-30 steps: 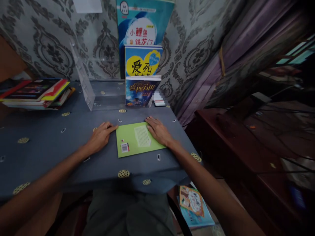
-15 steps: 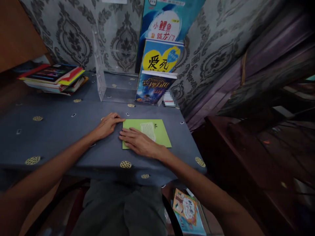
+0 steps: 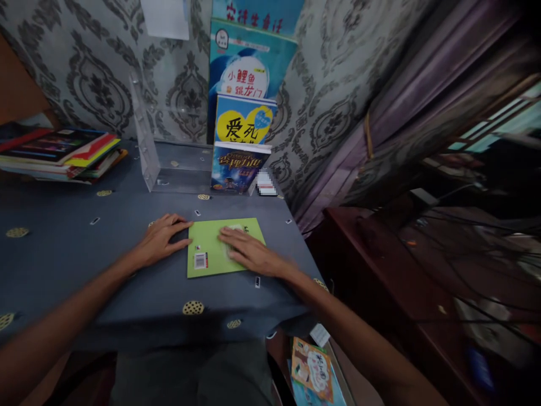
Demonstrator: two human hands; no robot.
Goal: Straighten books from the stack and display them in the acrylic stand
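A thin green book (image 3: 211,265) lies flat on the blue tablecloth, a barcode showing near its lower left corner. My right hand (image 3: 251,254) rests palm down on the right part of its cover, fingers stretched out, hiding some of the printed text. At the book's left edge, the fingertips of my left hand (image 3: 163,239) touch its border, the thumb and fingers apart. Beyond the book stands a clear acrylic rack (image 3: 177,179). On its right side a dark blue book (image 3: 236,168) leans in front of a yellow and blue book (image 3: 245,121).
A stack of books (image 3: 63,155) lies at the table's far left. Behind the rack's front books stands a tall teal book (image 3: 253,59). More books (image 3: 313,369) sit low beside the table's right front corner. A dark red cabinet (image 3: 363,242) with cables stands to the right.
My right hand has slid rightward across the green book, uncovering the barcode. My left hand's fingers have spread along the left edge. The camera view has shifted to the right and up.
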